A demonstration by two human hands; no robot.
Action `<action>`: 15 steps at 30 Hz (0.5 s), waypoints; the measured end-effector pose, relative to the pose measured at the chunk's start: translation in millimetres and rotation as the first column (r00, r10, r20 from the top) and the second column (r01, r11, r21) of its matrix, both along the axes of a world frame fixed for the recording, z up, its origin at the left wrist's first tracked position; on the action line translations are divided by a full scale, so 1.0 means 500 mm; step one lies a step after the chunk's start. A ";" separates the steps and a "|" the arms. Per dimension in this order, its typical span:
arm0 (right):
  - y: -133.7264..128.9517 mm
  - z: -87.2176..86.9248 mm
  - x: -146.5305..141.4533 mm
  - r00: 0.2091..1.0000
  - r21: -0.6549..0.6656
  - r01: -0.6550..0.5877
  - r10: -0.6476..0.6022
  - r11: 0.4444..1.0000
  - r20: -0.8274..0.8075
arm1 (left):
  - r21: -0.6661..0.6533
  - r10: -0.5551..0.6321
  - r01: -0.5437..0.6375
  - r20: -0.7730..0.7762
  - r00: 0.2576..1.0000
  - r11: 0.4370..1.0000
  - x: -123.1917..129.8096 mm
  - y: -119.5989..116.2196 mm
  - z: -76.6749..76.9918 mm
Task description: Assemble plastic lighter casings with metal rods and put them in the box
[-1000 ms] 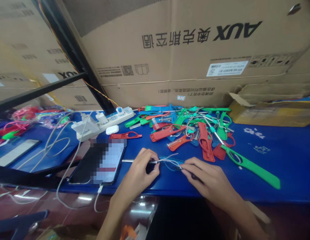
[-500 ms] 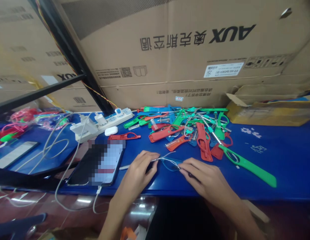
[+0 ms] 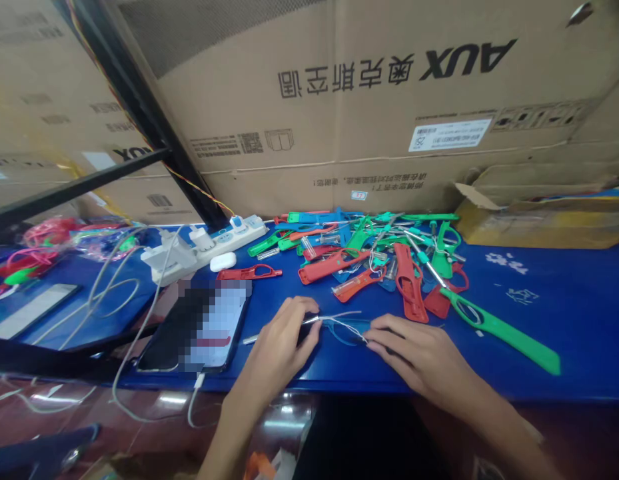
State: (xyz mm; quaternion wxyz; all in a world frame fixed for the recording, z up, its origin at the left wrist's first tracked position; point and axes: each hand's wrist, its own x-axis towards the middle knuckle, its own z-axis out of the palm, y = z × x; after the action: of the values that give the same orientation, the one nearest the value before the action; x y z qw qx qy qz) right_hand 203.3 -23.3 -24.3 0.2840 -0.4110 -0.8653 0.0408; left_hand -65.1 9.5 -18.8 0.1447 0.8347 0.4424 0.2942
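Note:
Between my hands lies a translucent blue lighter casing (image 3: 348, 333) with a finger loop, hard to see against the blue table. My left hand (image 3: 283, 340) pinches the slim metal tube (image 3: 251, 339) of this lighter, which sticks out to the left past my fingers. Thin white wires (image 3: 343, 321) run from the tube's end to the right. My right hand (image 3: 413, 347) has its fingertips closed at the casing's right part, where the wires end; its grip there is partly hidden. A green stick lighter (image 3: 509, 333) rests to the right of it.
Behind my hands is a pile of red, green and blue lighter parts (image 3: 334, 263). A tablet (image 3: 222, 327), a power strip (image 3: 209, 247) and a white case (image 3: 223, 261) are to the left. An open carton (image 3: 544, 223) stands at the back right, against a large cardboard box (image 3: 349, 133).
My right fingertips have shifted slightly right, and the dark piece that showed under them is now out of sight. My left hand keeps its pinch on the tube.

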 end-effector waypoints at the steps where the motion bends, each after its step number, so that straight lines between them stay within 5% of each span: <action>1: 0.000 -0.001 0.000 1.000 0.003 0.000 0.000 1.000 -0.003 | -0.005 -0.009 0.009 0.012 1.000 1.000 0.000 0.000 -0.001; 15: -0.004 0.001 -0.007 0.994 0.095 0.097 -0.092 0.991 -0.058 | -0.008 -0.116 0.116 0.016 0.993 0.993 0.001 0.006 -0.006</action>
State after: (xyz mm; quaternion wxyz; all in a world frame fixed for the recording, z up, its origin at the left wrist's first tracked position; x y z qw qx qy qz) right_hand 199.7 -25.6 -23.5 0.3286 -0.4358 -0.8379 -0.0041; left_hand -64.6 12.5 -21.9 0.1685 0.8561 0.3933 0.2898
